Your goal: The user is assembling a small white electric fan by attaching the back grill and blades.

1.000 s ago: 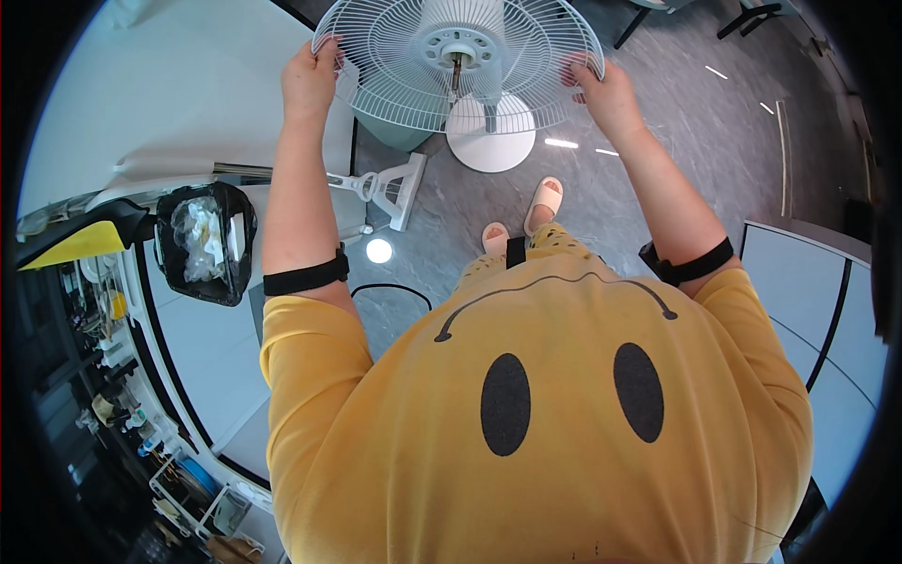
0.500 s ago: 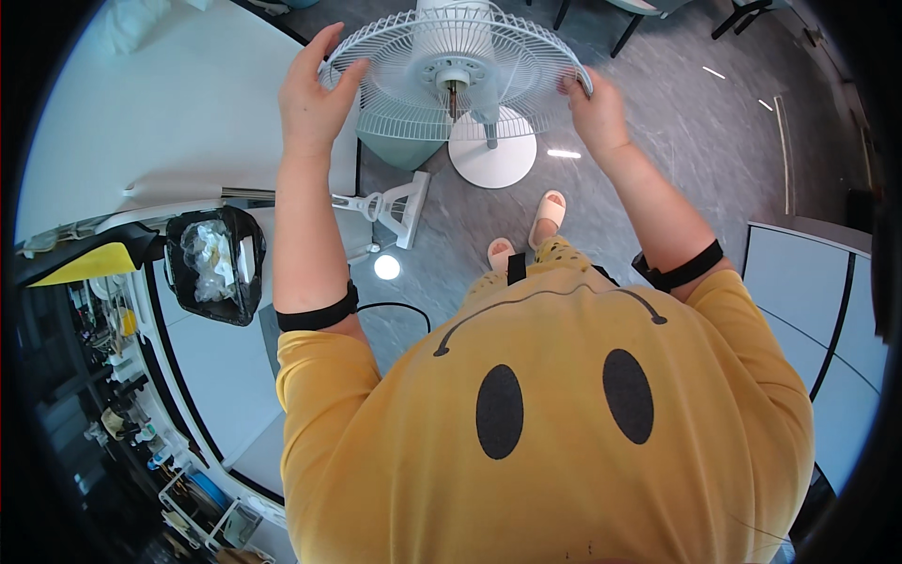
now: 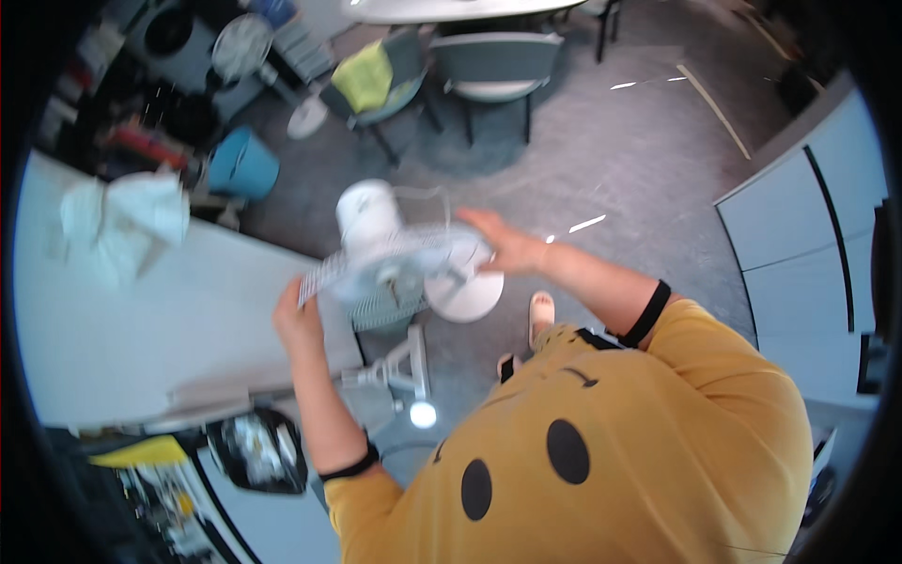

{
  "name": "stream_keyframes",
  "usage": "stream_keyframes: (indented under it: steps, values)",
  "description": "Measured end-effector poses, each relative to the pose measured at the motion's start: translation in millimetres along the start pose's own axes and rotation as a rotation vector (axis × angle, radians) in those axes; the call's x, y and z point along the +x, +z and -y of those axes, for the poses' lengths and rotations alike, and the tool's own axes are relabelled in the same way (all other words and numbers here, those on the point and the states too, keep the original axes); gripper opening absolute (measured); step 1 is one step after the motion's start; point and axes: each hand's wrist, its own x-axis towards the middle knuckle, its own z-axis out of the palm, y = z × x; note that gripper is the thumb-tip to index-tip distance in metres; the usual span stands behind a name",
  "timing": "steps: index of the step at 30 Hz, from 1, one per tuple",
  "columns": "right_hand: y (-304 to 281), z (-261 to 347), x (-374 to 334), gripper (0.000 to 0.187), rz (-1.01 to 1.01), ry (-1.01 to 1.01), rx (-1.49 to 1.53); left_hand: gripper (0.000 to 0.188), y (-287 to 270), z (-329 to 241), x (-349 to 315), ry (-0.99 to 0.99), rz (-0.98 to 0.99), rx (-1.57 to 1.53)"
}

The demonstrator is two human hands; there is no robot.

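A white pedestal fan with its motor housing (image 3: 366, 211) and round base (image 3: 465, 299) stands in front of me. Around its bare central shaft is the white wire fan grille (image 3: 324, 277), tilted and partly blurred. My left hand (image 3: 299, 318) is closed on the grille's left edge, fingers curled about the rim. On the opposite edge my right hand (image 3: 507, 246) grips the rim, its thumb nearer me and its fingers reaching over the far side. No blades show on the shaft.
A white table (image 3: 207, 329) lies to the left with a crumpled white cloth or bag (image 3: 127, 216) on it. Close by are a black-lined trash bin (image 3: 258, 451) and a white floor-tool head (image 3: 418, 362). Farther off stand a blue bucket (image 3: 244, 164), grey chairs (image 3: 498, 61) and another fan (image 3: 242, 47).
My view has swung, so the fan sits lower and further left, and chairs and a bucket show beyond. Both hands stay at the grille's edges; the left fingers have closed more round the rim.
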Motion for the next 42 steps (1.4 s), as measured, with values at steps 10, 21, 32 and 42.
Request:
stream_keyframes:
  steps: [10,21,32,42]
  values:
    - [-193.0,-102.9,-7.1,0.056,0.138,0.668,-0.125,0.02,-0.9,-11.5,-6.0,-0.142,-0.114,0.143]
    - [-318.4,-227.1,61.4,0.049,0.094,0.702,-0.241,0.022,-5.0,-6.5,-11.4,-0.288,-0.104,0.263]
    - [-393.0,-309.3,149.8,0.058,-0.045,0.75,-0.449,0.02,-4.4,7.4,-20.5,-0.402,-0.102,0.25]
    - [-489.8,-434.0,349.9,0.068,-0.113,0.778,-0.839,0.024,-15.2,-17.9,-34.9,-0.748,-0.358,0.089]
